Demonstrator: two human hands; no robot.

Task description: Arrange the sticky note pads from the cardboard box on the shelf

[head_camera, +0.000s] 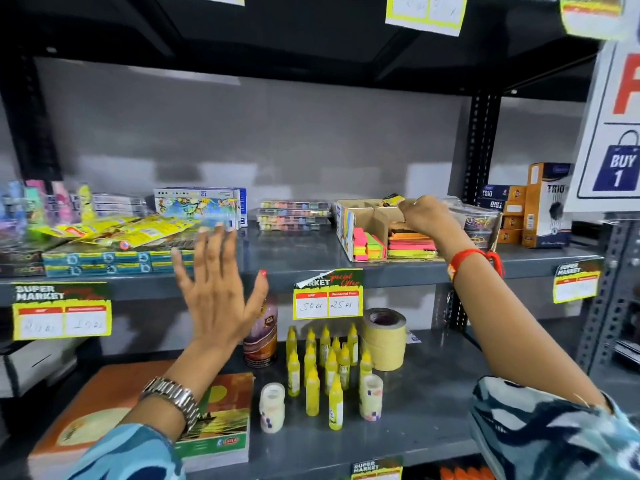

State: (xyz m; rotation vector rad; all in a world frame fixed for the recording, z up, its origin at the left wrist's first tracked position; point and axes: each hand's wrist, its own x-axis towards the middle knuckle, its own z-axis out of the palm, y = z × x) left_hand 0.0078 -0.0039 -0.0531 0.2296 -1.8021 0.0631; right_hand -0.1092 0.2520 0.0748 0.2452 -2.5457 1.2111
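Note:
An open cardboard box (pixel 375 220) lies on the grey middle shelf (pixel 294 251), its opening towards me. Inside it are neon sticky note pads: a flat stack of orange, pink and yellow ones (pixel 410 245), and pink and green ones (pixel 369 245) standing on edge. My right hand (pixel 427 214) reaches over the top of the box with its fingers curled shut on a small yellow and black sticky note packet (pixel 393 199), which sticks out past the fingertips. In front of the shelf's edge, left of the box, my left hand (pixel 218 282) hovers with its fingers spread and nothing in it.
Clear cases of coloured pieces (pixel 293 214) and a paint box (pixel 199 206) stand left of the box, and orange TRIO cartons (pixel 547 206) to its right. The lower shelf carries yellow glue bottles (pixel 325 362), tape rolls (pixel 384 337) and a notebook (pixel 214 420). Price tags (pixel 327 299) hang from the shelf edge.

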